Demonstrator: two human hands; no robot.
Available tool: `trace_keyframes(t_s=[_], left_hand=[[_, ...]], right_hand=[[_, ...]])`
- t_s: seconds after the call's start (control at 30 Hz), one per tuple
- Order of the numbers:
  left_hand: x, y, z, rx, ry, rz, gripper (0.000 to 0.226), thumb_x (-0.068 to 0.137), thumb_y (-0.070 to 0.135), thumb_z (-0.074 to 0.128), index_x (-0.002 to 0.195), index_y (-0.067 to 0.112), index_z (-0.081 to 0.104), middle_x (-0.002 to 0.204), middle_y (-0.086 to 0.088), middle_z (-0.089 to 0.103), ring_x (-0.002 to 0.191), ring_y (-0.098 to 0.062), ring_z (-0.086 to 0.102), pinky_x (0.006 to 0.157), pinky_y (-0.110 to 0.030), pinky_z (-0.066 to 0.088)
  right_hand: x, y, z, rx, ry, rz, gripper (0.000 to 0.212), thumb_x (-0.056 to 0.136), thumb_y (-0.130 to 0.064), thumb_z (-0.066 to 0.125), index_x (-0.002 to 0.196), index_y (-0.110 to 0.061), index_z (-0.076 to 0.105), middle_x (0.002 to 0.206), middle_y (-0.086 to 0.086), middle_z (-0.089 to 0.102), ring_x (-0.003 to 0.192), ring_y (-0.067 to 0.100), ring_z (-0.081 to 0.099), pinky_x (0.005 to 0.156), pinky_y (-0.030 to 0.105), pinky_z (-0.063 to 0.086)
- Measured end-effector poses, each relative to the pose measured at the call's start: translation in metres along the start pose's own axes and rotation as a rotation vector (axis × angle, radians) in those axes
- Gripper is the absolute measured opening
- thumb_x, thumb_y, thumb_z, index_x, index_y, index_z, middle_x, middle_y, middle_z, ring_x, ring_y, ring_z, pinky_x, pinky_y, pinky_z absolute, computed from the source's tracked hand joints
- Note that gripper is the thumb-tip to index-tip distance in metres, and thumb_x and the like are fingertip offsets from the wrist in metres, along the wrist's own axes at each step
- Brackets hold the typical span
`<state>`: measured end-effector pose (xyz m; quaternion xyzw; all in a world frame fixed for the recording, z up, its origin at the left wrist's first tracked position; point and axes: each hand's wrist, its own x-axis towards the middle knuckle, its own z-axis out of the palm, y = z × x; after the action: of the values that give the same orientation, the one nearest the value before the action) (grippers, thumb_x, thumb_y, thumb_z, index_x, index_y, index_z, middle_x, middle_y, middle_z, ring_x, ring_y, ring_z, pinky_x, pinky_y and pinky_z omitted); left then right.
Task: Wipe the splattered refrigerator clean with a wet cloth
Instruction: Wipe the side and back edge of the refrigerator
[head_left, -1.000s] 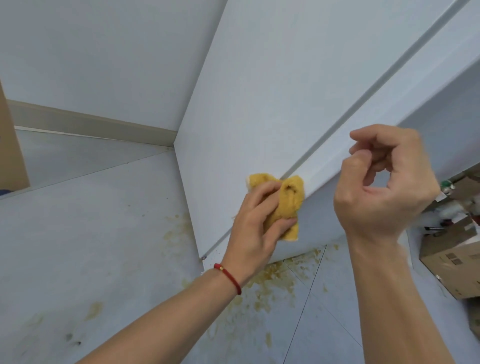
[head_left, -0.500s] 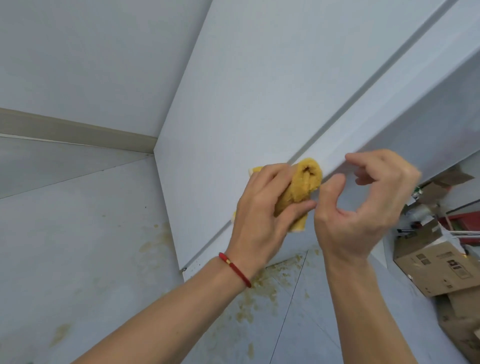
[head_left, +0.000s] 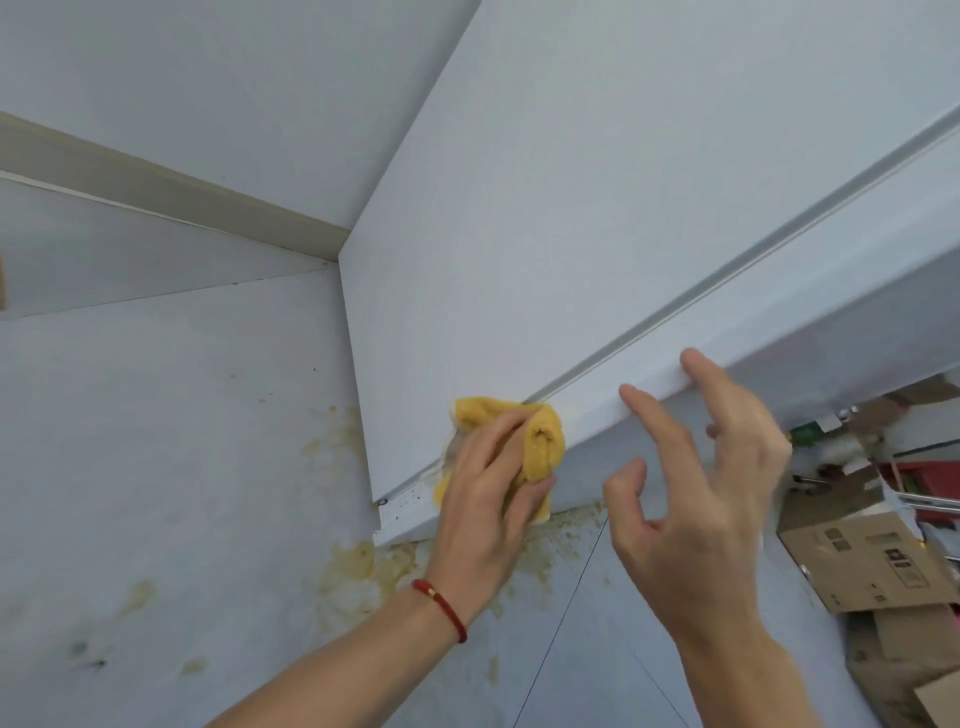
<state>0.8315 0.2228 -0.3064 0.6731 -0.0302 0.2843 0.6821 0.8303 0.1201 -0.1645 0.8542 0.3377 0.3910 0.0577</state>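
Low on the refrigerator (head_left: 597, 208) door, my left hand (head_left: 483, 499) bunches the soft, limp cloth (head_left: 540, 441) at its middle, right hand (head_left: 696, 499) spread loose.

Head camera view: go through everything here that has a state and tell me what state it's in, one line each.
Yellow cloth: bunched, pressed against the refrigerator's lower corner.
Left hand: grips the cloth.
Right hand: open, fingertips at the door edge.
Refrigerator: small specks near its bottom corner.
Floor: splattered yellowish-brown.
Cardboard box: lying tilted.

Cloth (head_left: 540, 441) – nubby yellow terry; refrigerator (head_left: 597, 234) – smooth matt white.
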Motion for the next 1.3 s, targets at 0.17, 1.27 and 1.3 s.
trace_keyframes(t_s=[0.17, 1.27, 1.3], left_hand=[[0.024, 0.037, 0.005, -0.125, -0.190, 0.138, 0.064, 0.102, 0.016, 0.062, 0.159, 0.009, 0.033, 0.165, -0.002, 0.034, 0.156, -0.018, 0.023, 0.127, -0.045, 0.022], [-0.064, -0.135, -0.012, -0.103, -0.085, -0.916, 0.042, 0.107, 0.057, 0.027, 0.132, 0.026, 0.041, 0.134, 0.003, 0.034, 0.126, -0.018, 0.045, 0.115, -0.048, 0.036], [-0.062, -0.135, -0.012, -0.111, -0.096, -0.932, 0.044, 0.106, 0.058, 0.026, 0.135, 0.026, 0.039, 0.138, 0.004, 0.032, 0.128, -0.019, 0.044, 0.116, -0.049, 0.035]], right_hand=[[-0.024, -0.013, -0.014, 0.120, -0.100, 0.117, 0.058, 0.082, 0.004, 0.059, 0.139, -0.002, 0.060, 0.154, 0.017, 0.047, 0.143, 0.033, 0.043, 0.116, 0.041, 0.034], [-0.067, -0.014, 0.037, 0.540, -1.074, 0.370, 0.037, 0.104, -0.030, 0.056, 0.140, -0.040, 0.057, 0.158, -0.024, 0.036, 0.146, -0.003, 0.030, 0.115, 0.025, 0.030], [-0.066, -0.016, 0.037, 0.536, -1.073, 0.359, 0.037, 0.104, -0.030, 0.056, 0.140, -0.040, 0.057, 0.159, -0.023, 0.036, 0.146, -0.002, 0.030, 0.115, 0.026, 0.031]])
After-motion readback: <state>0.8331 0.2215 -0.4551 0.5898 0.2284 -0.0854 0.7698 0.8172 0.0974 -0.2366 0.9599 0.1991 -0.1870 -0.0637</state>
